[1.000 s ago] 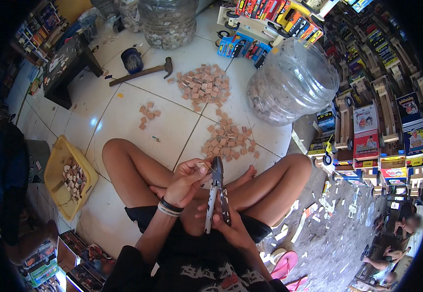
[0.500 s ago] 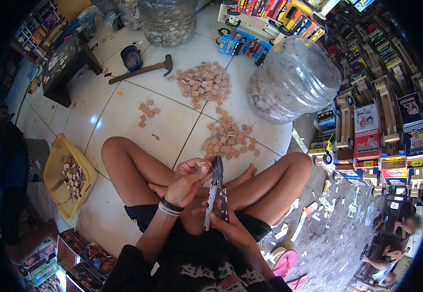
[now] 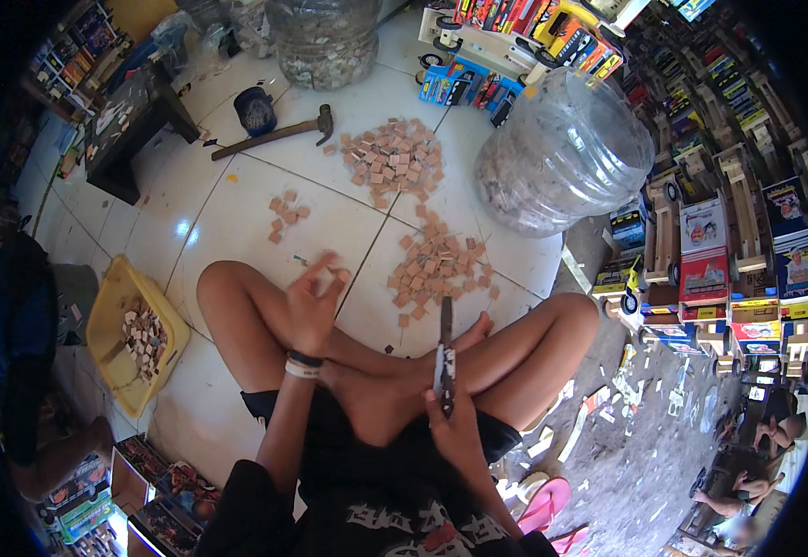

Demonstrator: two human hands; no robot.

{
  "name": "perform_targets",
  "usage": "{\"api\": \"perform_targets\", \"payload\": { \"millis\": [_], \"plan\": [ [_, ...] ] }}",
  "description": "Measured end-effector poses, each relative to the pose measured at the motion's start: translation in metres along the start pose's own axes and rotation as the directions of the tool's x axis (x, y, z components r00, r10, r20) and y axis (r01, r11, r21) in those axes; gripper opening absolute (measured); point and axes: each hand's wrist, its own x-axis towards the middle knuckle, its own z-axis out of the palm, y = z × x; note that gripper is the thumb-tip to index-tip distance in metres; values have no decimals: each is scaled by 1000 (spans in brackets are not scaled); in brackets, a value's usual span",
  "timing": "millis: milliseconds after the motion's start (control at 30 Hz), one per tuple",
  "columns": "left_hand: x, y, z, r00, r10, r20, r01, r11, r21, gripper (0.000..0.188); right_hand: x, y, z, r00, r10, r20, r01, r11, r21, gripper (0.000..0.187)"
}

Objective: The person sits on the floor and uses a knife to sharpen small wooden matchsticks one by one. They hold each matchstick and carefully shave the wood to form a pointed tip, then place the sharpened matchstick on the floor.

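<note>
My right hand [image 3: 455,432] grips a pair of pliers [image 3: 445,367] by its worn, pale-flecked handles, with the dark jaws pointing away from me, seen edge-on. Raised over my left shin is my left hand [image 3: 311,306], fingers curled toward the thumb and slightly blurred; whatever the fingertips hold cannot be made out. Beyond the pliers lies a pile of small square tan pieces [image 3: 436,265], with a second pile [image 3: 393,158] farther off. A few more squares [image 3: 285,215] form a small group ahead of my left hand.
A hammer [image 3: 279,135] lies by a dark blue cup [image 3: 254,111]. At left is a yellow basin [image 3: 177,325] holding small pieces; a low black bench [image 3: 139,130] stands behind it. A large clear plastic container [image 3: 562,153] and stacked toy trucks [image 3: 701,251] occupy the right.
My left hand has moved left and away from the pliers; the small piece pinched in it earlier no longer shows. My right hand has shifted right and turned the pliers edge-on.
</note>
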Motion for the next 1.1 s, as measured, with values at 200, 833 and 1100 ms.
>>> {"api": "perform_targets", "payload": {
  "millis": [200, 833, 1100],
  "plan": [
    [6, -14, -2, 963, 271, 6, -237, 828, 508, 33, 2, 4, -27, 996, 89, -29, -78, 959, 271, 38],
    [-16, 28, 41, 944, 184, 274, -248, 943, 222, 25, 2, -2, -22, 978, 134, 159, -145, 988, 60, 36],
    [-26, 68, 46, 895, 349, 276, -386, 918, 91, 26, -4, -17, -23, 989, -45, 144, 48, 999, -12, 41]
  ]
}}
